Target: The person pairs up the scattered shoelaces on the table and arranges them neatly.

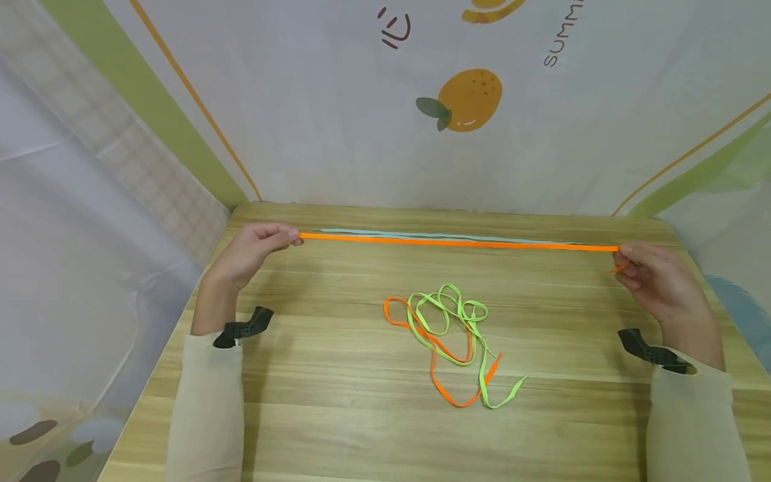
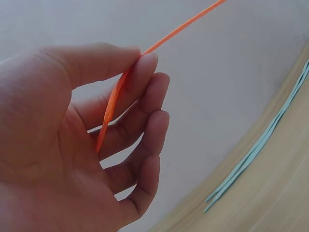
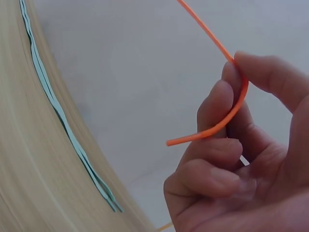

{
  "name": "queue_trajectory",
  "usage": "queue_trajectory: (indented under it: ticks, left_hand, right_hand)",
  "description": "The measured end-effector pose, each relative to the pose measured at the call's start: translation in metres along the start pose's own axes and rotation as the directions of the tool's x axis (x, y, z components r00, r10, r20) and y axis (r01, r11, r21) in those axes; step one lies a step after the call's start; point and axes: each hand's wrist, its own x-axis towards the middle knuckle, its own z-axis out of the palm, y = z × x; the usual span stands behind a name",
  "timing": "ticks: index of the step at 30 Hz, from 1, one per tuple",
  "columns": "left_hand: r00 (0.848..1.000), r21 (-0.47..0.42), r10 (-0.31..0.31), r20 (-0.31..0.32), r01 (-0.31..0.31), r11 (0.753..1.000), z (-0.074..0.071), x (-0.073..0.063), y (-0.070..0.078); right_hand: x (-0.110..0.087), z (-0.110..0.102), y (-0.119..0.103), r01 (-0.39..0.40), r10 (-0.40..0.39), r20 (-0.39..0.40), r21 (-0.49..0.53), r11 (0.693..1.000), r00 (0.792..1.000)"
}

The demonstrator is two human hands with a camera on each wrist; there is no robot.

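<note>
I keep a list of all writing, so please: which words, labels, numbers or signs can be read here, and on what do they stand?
"SUMM", its next letter cut off by the picture's edge: on the printed backdrop.
Brown strokes on it: I cannot tell whether they are writing.
No readable text on the stretched orange lace, pale blue laces or green lace.

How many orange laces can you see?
2. One orange lace is stretched between the left hand and right hand; another orange lace lies on the table among green lacing. More could be hidden there.
</note>
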Motion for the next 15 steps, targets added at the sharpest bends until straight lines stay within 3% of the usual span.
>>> queue_trajectory:
  ticks: [6, 15]
  left_hand:
    - [0.999, -0.009, -0.014, -0.033, 0.014, 1.0, -0.004, 0.003, -0.007]
    - [0.995, 0.011, -0.048, -0.091, 0.05, 0.999, -0.007, 0.005, -0.014]
  right_hand:
    - [0.002, -0.005, 0.0, -0.017, 0.016, 0.031, 0.03, 0.999, 0.999]
    - [0.002, -0.011, -0.003, -0.056, 0.057, -0.031, 0.036, 0.998, 0.998]
